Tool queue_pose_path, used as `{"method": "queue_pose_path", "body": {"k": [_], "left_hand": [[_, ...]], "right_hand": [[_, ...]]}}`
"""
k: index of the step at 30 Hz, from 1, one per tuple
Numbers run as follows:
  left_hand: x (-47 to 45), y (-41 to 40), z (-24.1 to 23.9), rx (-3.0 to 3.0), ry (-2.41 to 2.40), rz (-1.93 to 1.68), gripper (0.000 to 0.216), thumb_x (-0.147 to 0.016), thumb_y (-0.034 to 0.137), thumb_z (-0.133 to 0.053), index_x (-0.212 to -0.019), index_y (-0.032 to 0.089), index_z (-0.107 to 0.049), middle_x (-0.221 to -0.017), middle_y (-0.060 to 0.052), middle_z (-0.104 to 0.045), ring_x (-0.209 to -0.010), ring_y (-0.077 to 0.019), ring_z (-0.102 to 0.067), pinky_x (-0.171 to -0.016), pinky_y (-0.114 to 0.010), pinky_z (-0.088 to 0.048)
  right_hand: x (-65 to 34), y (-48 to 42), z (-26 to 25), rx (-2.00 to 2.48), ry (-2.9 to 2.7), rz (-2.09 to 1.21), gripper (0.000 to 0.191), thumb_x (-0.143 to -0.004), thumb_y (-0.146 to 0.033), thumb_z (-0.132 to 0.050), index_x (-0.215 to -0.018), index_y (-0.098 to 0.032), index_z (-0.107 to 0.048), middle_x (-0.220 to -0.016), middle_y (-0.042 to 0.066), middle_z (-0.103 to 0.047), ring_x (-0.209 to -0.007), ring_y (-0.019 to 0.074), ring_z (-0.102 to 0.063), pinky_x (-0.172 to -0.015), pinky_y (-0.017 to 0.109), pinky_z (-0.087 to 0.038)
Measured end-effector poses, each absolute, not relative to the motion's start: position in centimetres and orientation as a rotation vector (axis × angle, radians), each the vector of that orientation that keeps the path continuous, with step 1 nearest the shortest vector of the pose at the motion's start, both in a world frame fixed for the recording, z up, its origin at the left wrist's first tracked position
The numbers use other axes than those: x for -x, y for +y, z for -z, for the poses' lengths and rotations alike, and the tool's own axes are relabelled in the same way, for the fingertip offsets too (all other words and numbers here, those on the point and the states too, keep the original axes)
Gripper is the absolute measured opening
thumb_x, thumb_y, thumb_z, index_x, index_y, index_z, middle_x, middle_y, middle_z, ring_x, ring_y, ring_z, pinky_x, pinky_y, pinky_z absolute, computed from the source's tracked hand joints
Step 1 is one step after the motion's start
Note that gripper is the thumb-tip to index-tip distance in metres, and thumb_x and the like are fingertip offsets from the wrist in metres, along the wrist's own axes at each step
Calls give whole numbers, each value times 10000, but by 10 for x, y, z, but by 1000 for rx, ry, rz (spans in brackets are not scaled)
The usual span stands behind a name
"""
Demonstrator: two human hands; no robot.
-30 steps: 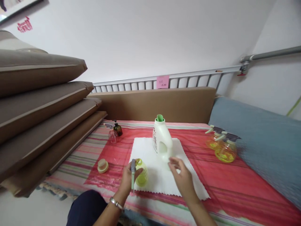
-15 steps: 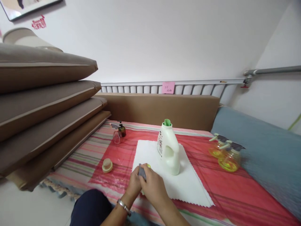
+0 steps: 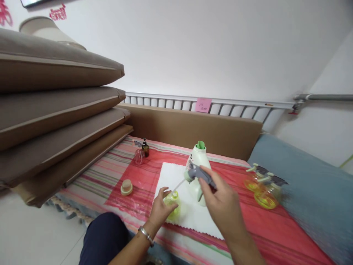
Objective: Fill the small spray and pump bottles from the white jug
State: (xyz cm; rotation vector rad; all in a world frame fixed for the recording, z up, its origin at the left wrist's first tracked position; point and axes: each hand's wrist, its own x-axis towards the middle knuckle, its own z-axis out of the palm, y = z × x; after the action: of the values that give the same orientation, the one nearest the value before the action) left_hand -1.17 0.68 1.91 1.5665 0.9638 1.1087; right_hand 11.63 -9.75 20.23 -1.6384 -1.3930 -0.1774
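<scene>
Low in the middle, my left hand [image 3: 161, 207] grips a yellow-green clear bottle [image 3: 173, 211] near its neck. My right hand [image 3: 222, 197] holds a grey trigger spray head [image 3: 199, 173] with a pale green collar, up and to the right of the bottle. From the collar a thin dip tube [image 3: 178, 187] slants down to the bottle's mouth; whether its tip is inside I cannot tell. A large pale green detergent jug [image 3: 200, 158] stands behind my right hand, partly hidden by it, on a white cloth [image 3: 169, 173].
Two spray bottles with yellow liquid, one in front [image 3: 267, 197], stand at right. A clear pink spray bottle [image 3: 139, 156] and a dark pump bottle [image 3: 145, 148] stand at back left. A round cap [image 3: 126, 187] lies nearer. Stacked cushions [image 3: 60, 103] rise at left.
My hands were together over the bottle. My right hand has lifted the spray head up and to the right, off the bottle, baring its dip tube. The view has shifted slightly.
</scene>
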Motion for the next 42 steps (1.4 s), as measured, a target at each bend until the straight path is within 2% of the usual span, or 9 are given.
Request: {"method": "queue_pose_path", "body": {"k": [6,15,23,30,34,38,42], "left_hand": [[12,6,-21,-1662,959,-1116,406,-617,197,-727,-997,180,-586,-1043,-76,-666,-1035,-231,-592,-942,-358,-422],[12,6,-22,-1688,967,-1104,413,-630,238,-723,-1018,173,-595,-1038,-79,-669,-1016,-240,-595,-922,-352,-428],[9,8,-18,-1678,978,-1132,414,-609,228,-735,-994,176,-595,-1006,-67,-678,-968,-234,-607,-890,-340,-448],[8,7,-20,-1682,986,-1138,404,-610,254,-732,-989,186,-611,-980,-53,-683,-935,-230,-613,-866,-322,-452],[10,6,-22,-1680,993,-1127,401,-608,266,-728,-989,198,-622,-957,-40,-691,-903,-230,-621,-851,-324,-459],[12,5,-23,-1672,1001,-1115,406,-608,261,-725,-997,210,-622,-950,-28,-694,-897,-226,-621,-848,-326,-459],[14,5,-25,-1663,995,-1109,409,-599,262,-734,-991,211,-630,-932,-22,-695,-883,-224,-623,-839,-325,-461]], "right_hand": [[-131,-100,-197,1611,-1362,345,368,-844,-379,-430,-1122,-200,-591,-1006,99,-694,-825,243,-648,-698,335,-499],[-123,-86,-164,1654,-1522,264,340,-876,-311,-401,-1168,-206,-541,-1096,87,-668,-961,238,-634,-805,337,-495],[-113,-66,-105,1744,-1651,23,342,-884,-255,-386,-1211,-239,-485,-1164,51,-643,-1015,212,-623,-818,338,-504],[-109,-68,-111,1766,-1669,-92,322,-867,-264,-401,-1171,-268,-506,-1137,37,-658,-985,222,-634,-813,355,-499],[-108,-68,-115,1795,-1624,-216,334,-858,-356,-435,-1166,-258,-518,-1078,56,-677,-932,251,-642,-797,387,-493],[-130,-60,-121,1661,-1429,-525,358,-830,-459,-454,-1057,-231,-611,-1012,82,-685,-908,259,-627,-828,407,-469],[-151,-49,-114,1527,-1281,-802,382,-759,-421,-546,-1052,-187,-619,-982,108,-695,-864,260,-646,-801,421,-491]]}}
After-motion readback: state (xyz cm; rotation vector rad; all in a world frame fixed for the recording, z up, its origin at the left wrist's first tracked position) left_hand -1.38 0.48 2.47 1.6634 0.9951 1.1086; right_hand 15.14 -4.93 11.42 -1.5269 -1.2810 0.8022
